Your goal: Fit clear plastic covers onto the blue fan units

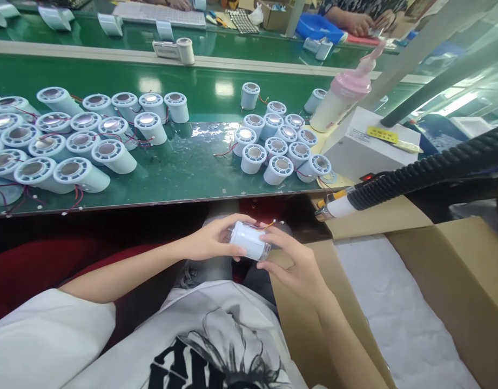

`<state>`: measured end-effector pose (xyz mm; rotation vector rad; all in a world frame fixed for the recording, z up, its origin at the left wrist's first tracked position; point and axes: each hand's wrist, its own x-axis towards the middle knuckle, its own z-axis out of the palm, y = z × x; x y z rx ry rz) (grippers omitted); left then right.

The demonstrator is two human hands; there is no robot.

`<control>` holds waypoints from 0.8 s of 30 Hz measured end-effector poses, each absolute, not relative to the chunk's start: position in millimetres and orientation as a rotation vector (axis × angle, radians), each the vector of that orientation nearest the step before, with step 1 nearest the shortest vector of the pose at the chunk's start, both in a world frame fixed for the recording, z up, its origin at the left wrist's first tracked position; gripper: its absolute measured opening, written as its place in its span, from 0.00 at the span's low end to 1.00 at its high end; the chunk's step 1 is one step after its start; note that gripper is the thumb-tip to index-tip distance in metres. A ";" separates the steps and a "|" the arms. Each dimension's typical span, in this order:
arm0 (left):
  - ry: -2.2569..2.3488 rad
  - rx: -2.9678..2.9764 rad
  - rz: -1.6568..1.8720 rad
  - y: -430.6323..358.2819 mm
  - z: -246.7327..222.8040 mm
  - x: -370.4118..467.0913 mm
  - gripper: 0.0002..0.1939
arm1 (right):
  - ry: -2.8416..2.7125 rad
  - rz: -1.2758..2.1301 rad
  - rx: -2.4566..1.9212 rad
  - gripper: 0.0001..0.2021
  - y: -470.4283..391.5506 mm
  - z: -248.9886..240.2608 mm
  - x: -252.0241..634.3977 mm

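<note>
Above my lap, both hands hold one light-blue cylindrical housing [249, 241], which lies on its side. My left hand [216, 237] wraps its left end, thumb along the near side. The fingers and thumb of my right hand [295, 259] pinch the right end, where a clear or metallic rim shows. Thin red and yellow wires with a small white connector stick up from its top. Similar housings with round metallic discs in their ends stand on the green bench, a large group [66, 140] at left and a smaller group [277, 143] ahead.
An open cardboard box [447, 281] with white lining is at my right. Above it reaches a black corrugated hose [427, 165]. A pink-topped bottle [342, 100] and a white box-shaped device [368, 140] stand at the bench's right. Across the bench, other people's hands [370, 22] are at work.
</note>
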<state>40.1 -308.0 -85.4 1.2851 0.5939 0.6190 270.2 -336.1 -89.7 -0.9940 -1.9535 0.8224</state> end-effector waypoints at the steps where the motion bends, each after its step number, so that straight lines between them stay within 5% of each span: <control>1: 0.571 1.301 0.603 -308.2 -84.4 39.1 0.31 | -1.965 0.795 -0.972 0.18 -337.3 -90.5 271.3; 12: 0.625 1.813 0.618 -310.8 -72.1 28.0 0.39 | -1.569 1.424 -0.886 0.20 -340.7 -83.9 267.8; 24: 0.563 1.918 0.658 -312.2 -68.4 24.6 0.39 | -1.582 1.342 -0.872 0.21 -347.6 -80.4 265.3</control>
